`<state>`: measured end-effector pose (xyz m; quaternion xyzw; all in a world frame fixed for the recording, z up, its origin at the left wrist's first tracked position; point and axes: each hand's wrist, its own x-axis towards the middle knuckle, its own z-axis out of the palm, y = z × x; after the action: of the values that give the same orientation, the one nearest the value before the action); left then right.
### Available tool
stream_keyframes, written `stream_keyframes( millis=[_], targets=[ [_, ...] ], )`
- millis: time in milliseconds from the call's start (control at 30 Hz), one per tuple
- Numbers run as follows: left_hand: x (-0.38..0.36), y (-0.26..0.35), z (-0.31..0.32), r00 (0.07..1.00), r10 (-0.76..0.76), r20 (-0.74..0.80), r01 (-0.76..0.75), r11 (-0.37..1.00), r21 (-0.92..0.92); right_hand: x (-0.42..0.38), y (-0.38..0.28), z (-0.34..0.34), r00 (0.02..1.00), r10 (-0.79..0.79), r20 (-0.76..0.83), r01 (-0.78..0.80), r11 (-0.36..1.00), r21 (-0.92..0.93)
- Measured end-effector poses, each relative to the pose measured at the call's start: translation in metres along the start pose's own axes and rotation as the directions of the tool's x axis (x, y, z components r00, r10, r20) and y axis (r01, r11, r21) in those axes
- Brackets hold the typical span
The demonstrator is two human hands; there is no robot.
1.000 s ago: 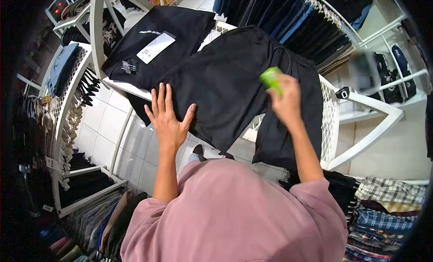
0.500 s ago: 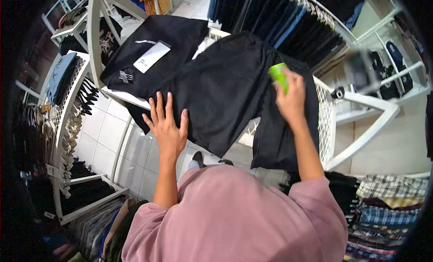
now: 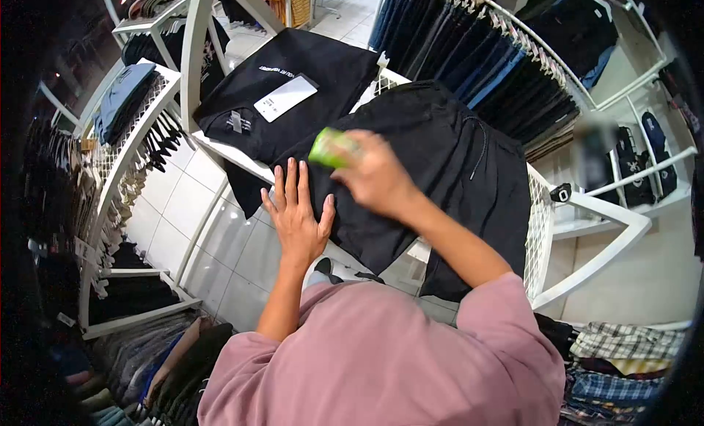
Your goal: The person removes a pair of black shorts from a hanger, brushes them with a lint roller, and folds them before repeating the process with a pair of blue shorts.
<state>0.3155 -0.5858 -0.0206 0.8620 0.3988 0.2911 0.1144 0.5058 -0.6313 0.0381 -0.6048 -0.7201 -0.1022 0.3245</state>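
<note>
Black drawstring pants (image 3: 411, 144) lie spread over a white mesh-topped rack, partly hanging past its near edge. My left hand (image 3: 299, 221) rests flat on their left part, fingers stretched out. Just right of it, my right hand (image 3: 378, 173) grips a small bright green brush (image 3: 330, 147) low over the black cloth. The brush is blurred, and its underside is hidden. Beyond my hands lies a folded black shirt (image 3: 334, 63) with small white lettering and a white paper tag (image 3: 286, 97) on top.
The white rack frame (image 3: 587, 257) juts out at the right. Hanging jeans (image 3: 469, 56) line a curved rail behind. Folded blue denim (image 3: 125, 96) sits on a shelf at the left. Folded plaid shirts (image 3: 623, 345) are stacked at the lower right, and white floor tiles (image 3: 249, 287) show below.
My right hand has swept left across the pants with the green brush, coming close to my left hand. My left hand stays flat on the cloth. The view has shifted slightly.
</note>
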Motion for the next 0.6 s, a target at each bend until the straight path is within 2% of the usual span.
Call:
stream_keyframes(
  millis=[67, 100, 133, 167, 200, 233, 267, 333, 400, 433, 467, 533, 567, 600],
  targets=[
    [0.0, -0.001, 0.0, 1.0, -0.004, 0.01, 0.005, 1.0, -0.006, -0.009, 0.002, 0.015, 0.992, 0.029, 0.123, -0.031, 0.999, 0.01],
    [-0.001, -0.001, -0.001, 1.0, -0.001, 0.014, 0.001, 1.0, 0.009, -0.008, 0.036, 0.01, 0.998, -0.004, 0.066, 0.009, 0.997, -0.082],
    [-0.001, -0.001, -0.001, 1.0, -0.003, 0.014, 0.003, 1.0, 0.023, -0.008, 0.068, -0.012, 0.993, 0.106, 0.044, -0.09, 0.955, -0.283],
    [-0.002, -0.002, -0.002, 1.0, -0.006, 0.015, 0.006, 1.0, 0.015, -0.02, 0.132, -0.017, 0.967, 0.256, 0.012, -0.231, 0.889, -0.396],
    [-0.002, -0.001, -0.003, 1.0, -0.005, 0.014, 0.004, 1.0, 0.012, -0.029, 0.176, -0.04, 0.863, 0.485, -0.142, -0.484, 0.717, -0.502],
    [-0.002, 0.001, -0.004, 1.0, -0.01, 0.023, 0.01, 1.0, 0.009, -0.036, 0.199, -0.069, 0.788, 0.553, -0.27, -0.602, 0.605, -0.52],
    [-0.001, 0.001, -0.006, 0.999, -0.011, 0.03, 0.011, 1.0, 0.009, -0.048, 0.223, -0.084, 0.736, 0.555, -0.388, -0.668, 0.498, -0.553],
    [0.0, 0.003, -0.005, 0.999, -0.019, 0.032, 0.018, 0.999, 0.042, -0.041, 0.199, -0.1, 0.756, 0.48, -0.445, -0.655, 0.572, -0.494],
    [0.002, 0.007, -0.008, 0.999, -0.019, 0.051, 0.018, 0.999, 0.031, -0.034, 0.135, -0.082, 0.901, 0.322, -0.29, -0.408, 0.854, -0.322],
    [0.003, 0.009, -0.006, 0.999, -0.018, 0.048, 0.016, 0.999, 0.042, -0.035, 0.095, -0.072, 0.977, 0.177, -0.117, -0.204, 0.935, -0.291],
    [0.003, 0.01, -0.005, 0.999, -0.014, 0.045, 0.012, 0.999, 0.052, -0.044, 0.056, -0.065, 0.999, 0.012, 0.049, -0.001, 0.975, -0.223],
    [0.003, 0.014, -0.009, 0.998, -0.023, 0.06, 0.019, 0.997, 0.069, -0.074, 0.005, -0.062, 0.96, 0.182, 0.215, -0.204, 0.975, 0.086],
    [0.002, 0.012, -0.007, 0.998, -0.02, 0.061, 0.016, 0.997, 0.08, -0.083, 0.023, -0.067, 0.987, 0.117, 0.113, -0.118, 0.993, 0.008],
    [0.002, 0.01, -0.005, 0.998, -0.023, 0.064, 0.017, 0.995, 0.094, -0.094, 0.05, -0.087, 0.964, 0.241, 0.112, -0.211, 0.951, -0.228]
  ],
)
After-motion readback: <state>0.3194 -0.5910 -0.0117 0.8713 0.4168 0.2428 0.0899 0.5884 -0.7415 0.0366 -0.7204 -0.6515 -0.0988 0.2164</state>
